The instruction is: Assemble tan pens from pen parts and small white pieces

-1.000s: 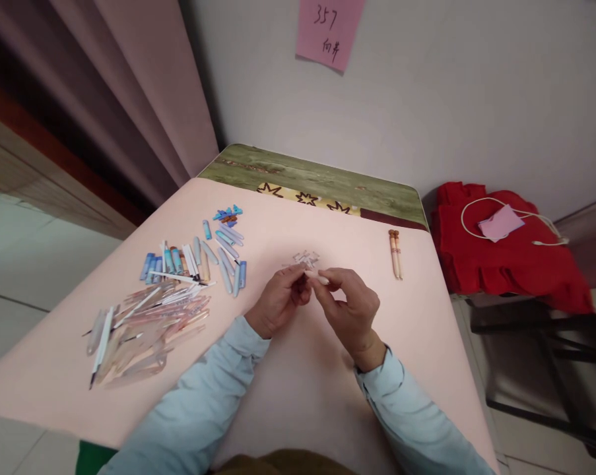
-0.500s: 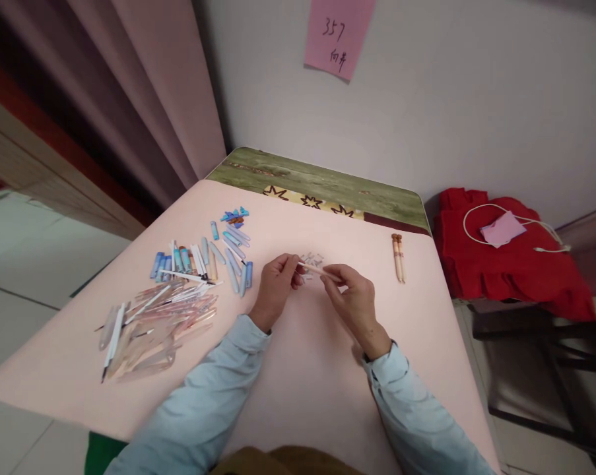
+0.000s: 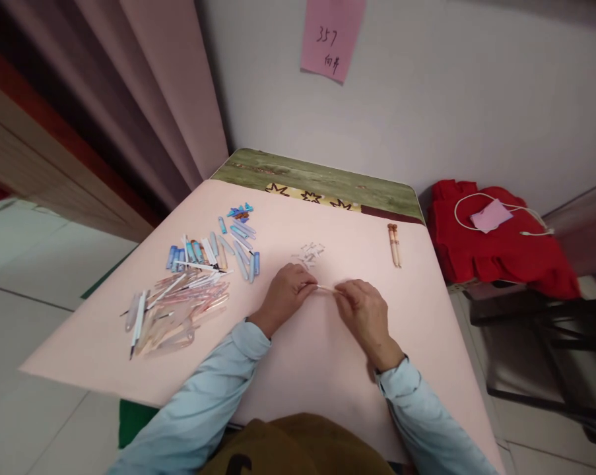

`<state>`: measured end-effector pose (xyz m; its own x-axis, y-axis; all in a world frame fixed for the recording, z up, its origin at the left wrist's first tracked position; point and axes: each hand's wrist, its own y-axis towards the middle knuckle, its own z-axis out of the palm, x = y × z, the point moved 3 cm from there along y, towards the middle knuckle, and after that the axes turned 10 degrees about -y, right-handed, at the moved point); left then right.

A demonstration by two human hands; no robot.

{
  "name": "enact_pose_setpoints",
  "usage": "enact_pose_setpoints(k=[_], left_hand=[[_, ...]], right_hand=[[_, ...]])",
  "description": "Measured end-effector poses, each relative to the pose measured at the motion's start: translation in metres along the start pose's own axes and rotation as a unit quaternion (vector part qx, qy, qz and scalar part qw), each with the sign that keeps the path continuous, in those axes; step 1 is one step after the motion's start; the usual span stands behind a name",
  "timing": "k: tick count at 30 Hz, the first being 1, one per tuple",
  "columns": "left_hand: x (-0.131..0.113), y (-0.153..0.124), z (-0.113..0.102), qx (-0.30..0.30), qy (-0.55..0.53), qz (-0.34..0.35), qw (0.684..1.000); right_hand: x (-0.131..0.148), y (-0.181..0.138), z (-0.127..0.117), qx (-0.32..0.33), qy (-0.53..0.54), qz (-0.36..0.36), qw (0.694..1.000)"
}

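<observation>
A slim, pale pen barrel (image 3: 326, 289) spans the gap between my two hands, lying almost level above the table. My left hand (image 3: 292, 290) pinches its left end between thumb and fingers. At the other end my right hand (image 3: 365, 313) is closed round it, and the fingers hide much of its length. Just beyond the hands lies a small heap of little whitish-grey parts (image 3: 310, 254). Two pens with brown tops (image 3: 395, 245) lie side by side at the right.
Left on the pink-covered table (image 3: 298, 382) lie clear pen barrels (image 3: 179, 310), white refills with dark tips (image 3: 139, 323), blue caps (image 3: 173, 257), grey-blue grips (image 3: 241, 260) and small blue and brown clips (image 3: 241, 211). A red cloth-covered stool (image 3: 505, 264) stands beyond the right edge.
Both hands have come down and nearer to me with the pen barrel, uncovering the small whitish parts. Less of the barrel shows between the fingers. The camera view has shifted slightly.
</observation>
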<state>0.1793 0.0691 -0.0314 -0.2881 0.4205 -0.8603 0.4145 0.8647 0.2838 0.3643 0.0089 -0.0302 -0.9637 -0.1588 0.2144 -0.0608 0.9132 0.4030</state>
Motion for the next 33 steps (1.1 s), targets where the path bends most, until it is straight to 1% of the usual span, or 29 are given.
enact_pose_setpoints(k=[3,7,11,20,24,27,29,33], left_hand=[[0.003,0.0,0.006,0.02,0.064,0.022,0.997],[0.005,0.0,0.018,0.039,0.124,0.045,0.99],[0.006,0.002,0.028,0.056,0.164,0.041,0.984],[0.003,0.0,0.027,0.07,0.214,0.044,0.973],[0.0,-0.001,0.02,0.092,0.203,0.041,0.974],[-0.003,-0.009,0.009,0.1,0.183,0.053,0.977],[-0.006,-0.023,-0.001,0.095,0.173,0.063,0.978],[-0.009,-0.062,-0.024,0.067,0.146,0.079,0.984]], right_hand=[[-0.001,-0.003,0.001,0.002,-0.034,-0.008,0.999],[-0.006,-0.008,0.003,-0.004,-0.045,-0.009,0.999],[-0.012,-0.014,0.008,-0.021,-0.043,-0.011,0.999],[-0.017,-0.018,0.019,-0.042,-0.027,-0.013,0.999],[-0.015,-0.019,0.016,-0.051,-0.023,-0.008,0.998],[-0.012,-0.019,0.012,-0.059,-0.012,0.003,0.998],[-0.01,-0.019,0.01,-0.063,-0.007,0.013,0.998],[-0.006,-0.017,0.011,-0.05,-0.021,0.017,0.998]])
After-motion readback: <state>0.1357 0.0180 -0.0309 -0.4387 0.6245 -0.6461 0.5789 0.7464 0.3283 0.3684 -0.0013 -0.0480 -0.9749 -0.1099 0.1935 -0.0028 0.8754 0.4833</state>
